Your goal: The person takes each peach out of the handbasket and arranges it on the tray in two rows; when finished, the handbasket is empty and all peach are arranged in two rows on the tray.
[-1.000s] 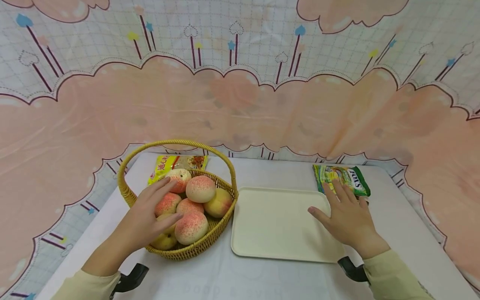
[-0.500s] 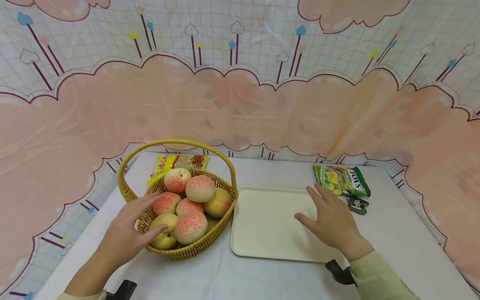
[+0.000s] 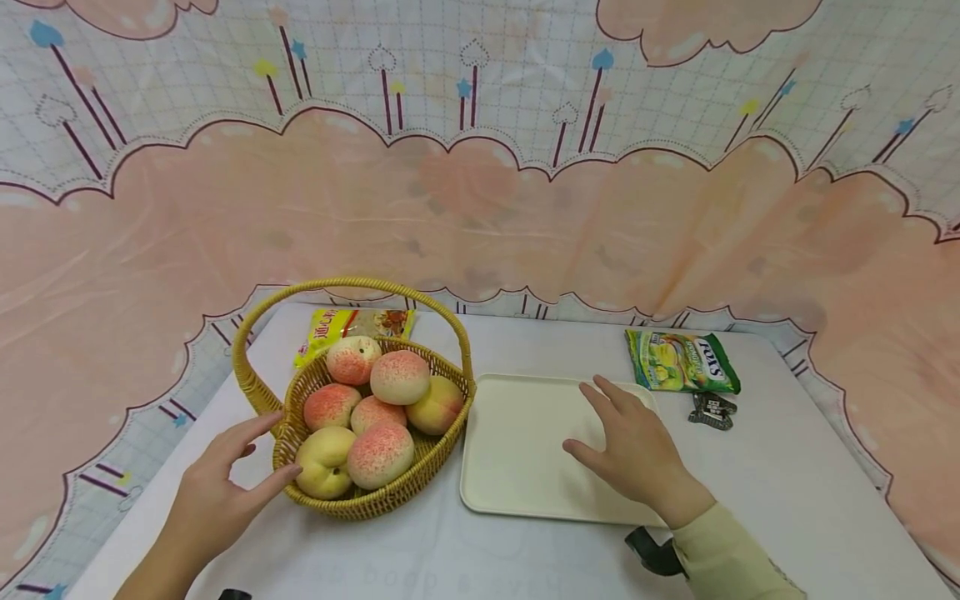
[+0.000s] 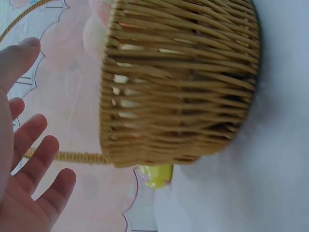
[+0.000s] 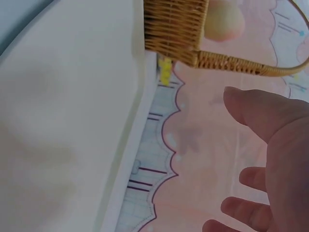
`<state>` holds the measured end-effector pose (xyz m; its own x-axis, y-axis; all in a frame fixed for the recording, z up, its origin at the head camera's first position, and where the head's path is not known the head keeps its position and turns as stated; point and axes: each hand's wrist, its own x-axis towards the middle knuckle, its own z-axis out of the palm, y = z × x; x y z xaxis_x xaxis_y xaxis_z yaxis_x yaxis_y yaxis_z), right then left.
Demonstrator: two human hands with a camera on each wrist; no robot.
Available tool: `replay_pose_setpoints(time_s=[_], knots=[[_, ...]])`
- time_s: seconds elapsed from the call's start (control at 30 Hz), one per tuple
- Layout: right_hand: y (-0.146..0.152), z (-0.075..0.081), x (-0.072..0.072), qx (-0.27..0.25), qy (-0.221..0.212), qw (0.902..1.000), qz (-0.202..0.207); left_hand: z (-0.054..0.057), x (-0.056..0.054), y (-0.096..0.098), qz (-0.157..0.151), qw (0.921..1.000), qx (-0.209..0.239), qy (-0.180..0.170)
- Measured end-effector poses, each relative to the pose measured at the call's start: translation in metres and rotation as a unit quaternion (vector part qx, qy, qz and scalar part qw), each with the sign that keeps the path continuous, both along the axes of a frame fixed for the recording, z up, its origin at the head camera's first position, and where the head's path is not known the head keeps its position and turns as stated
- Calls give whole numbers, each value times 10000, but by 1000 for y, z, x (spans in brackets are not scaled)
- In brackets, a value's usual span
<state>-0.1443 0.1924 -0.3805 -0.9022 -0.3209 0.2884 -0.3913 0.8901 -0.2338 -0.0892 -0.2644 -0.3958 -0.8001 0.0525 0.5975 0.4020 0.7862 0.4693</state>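
A woven basket [image 3: 375,505] with a tall arched handle [image 3: 360,284] holds several peaches [image 3: 381,455], some red-speckled and some yellow. My left hand [image 3: 217,487] is at the basket's left side, fingers spread and thumb apart, holding nothing. In the left wrist view, a gap shows between its fingers [image 4: 41,162] and the basket's wall [image 4: 178,92]. Over the right part of a cream rectangular tray [image 3: 525,450] hovers my right hand [image 3: 633,450], its fingers loosely extended and holding nothing. The right wrist view shows the tray [image 5: 63,121] below that hand.
A yellow packet [image 3: 333,327] lies behind the basket, partly hidden by it. At the back right lies a green FOX'S bag [image 3: 682,361], with a small dark wrapped piece [image 3: 712,411] in front of it. A patterned cloth [image 3: 480,217] hangs behind the white table [image 3: 795,467].
My left hand has drawn back from above the peaches to the basket's left side. The right hand has shifted left over the tray, uncovering the green bag and the dark piece.
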Motion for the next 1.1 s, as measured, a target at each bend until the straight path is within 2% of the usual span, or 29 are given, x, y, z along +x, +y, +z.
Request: replay_pose_setpoints(time_s=[0.17,0.47,0.6,0.87,0.97,1.1], knots=[[-8,0,0,-92,-2,9999,146,-9,4,-8,26,9999,159,3],[-25,-1,-1,-217,-2,9993,306,-24,6,-12,248,9977,477,-420],[-34,1,0,-288,-17,9986,445,-31,6,-14,277,9937,754,-780],[-55,1,1,-577,-75,9948,832,-41,3,-15,23,9773,1206,-1741],[-63,-1,1,-766,14,9915,1054,-43,1,-14,-173,9729,1332,-1880],[-77,-3,0,-891,69,9871,1332,-45,-2,-12,-429,9695,1568,-1837]])
